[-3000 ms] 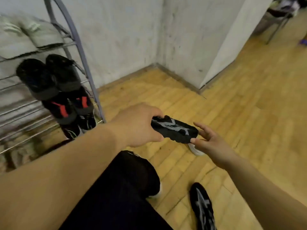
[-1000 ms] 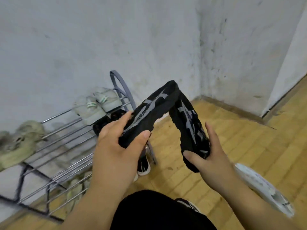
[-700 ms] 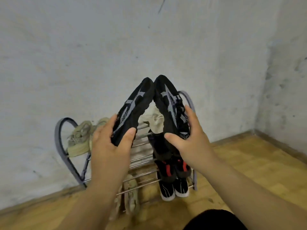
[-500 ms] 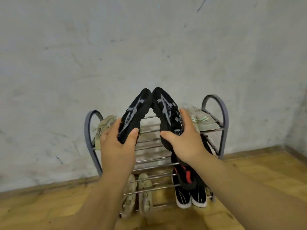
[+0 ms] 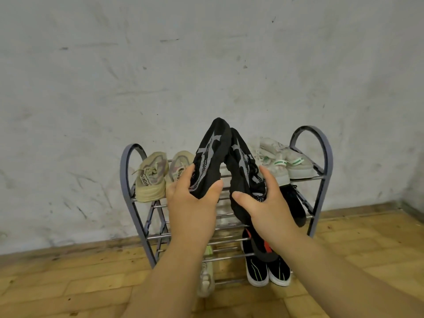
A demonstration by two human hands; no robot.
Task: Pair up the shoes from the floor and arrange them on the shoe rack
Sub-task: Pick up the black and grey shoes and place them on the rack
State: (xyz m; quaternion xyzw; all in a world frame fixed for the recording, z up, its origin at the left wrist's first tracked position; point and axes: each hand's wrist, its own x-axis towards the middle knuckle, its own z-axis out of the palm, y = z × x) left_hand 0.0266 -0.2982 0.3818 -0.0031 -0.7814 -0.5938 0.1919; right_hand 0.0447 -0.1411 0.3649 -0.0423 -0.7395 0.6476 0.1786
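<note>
The left hand (image 5: pixel 192 203) grips the heel end of the left black shoe (image 5: pixel 212 154), thumb curled round its inner side and the fingers (image 5: pixel 187 174) wrapped over the outer side, so the heel sits pinched between them. The right hand (image 5: pixel 266 205) holds the right black shoe (image 5: pixel 239 161) likewise, thumb across the near edge of the heel, fingers over the laced top. Both shoes point upward and lean inward, toes touching at the peak and heels apart. They are held in the air before the middle of the top shelf of the shoe rack (image 5: pixel 327 157), between a beige pair (image 5: pixel 151 177) on that shelf's left and a pale grey pair (image 5: pixel 284 161) with green tabs on its right. Lower on the rack's right side sit a black pair with red patches (image 5: pixel 263 247) and, beneath, a black pair with white soles (image 5: pixel 267 271); a pale shoe (image 5: pixel 206 278) shows low down beside the left forearm. The rack stands on a wooden floor (image 5: pixel 68 278) against a scuffed white wall (image 5: pixel 160 65)
</note>
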